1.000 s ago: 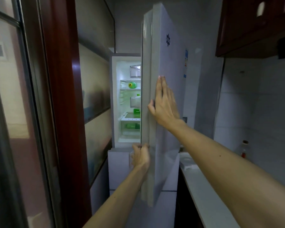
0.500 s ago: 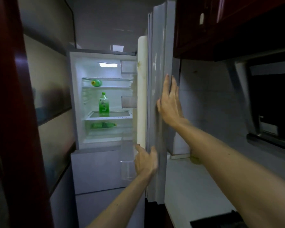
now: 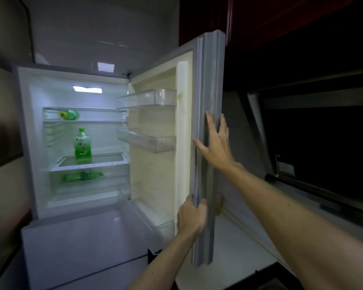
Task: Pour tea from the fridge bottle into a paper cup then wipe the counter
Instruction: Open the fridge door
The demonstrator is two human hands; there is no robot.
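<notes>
Change: fridge door (image 3: 205, 122) swung wider.
Room: door edge over worktop (image 3: 239, 248).
Left hand (image 3: 192, 216): curled round door edge.
Right hand (image 3: 216, 147): flat, fingers straight, on door.
Tea bottle (image 3: 82, 145): upright, middle shelf (image 3: 105, 162).

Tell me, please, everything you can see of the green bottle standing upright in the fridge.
The upright green bottle is translucent plastic by its look, with a green cap and a paler label band whose print is too blurred to read. It stands capped on the fridge's middle shelf, left of centre, touching only that shelf. The left hand and right hand are on the open door, away from it.
</notes>
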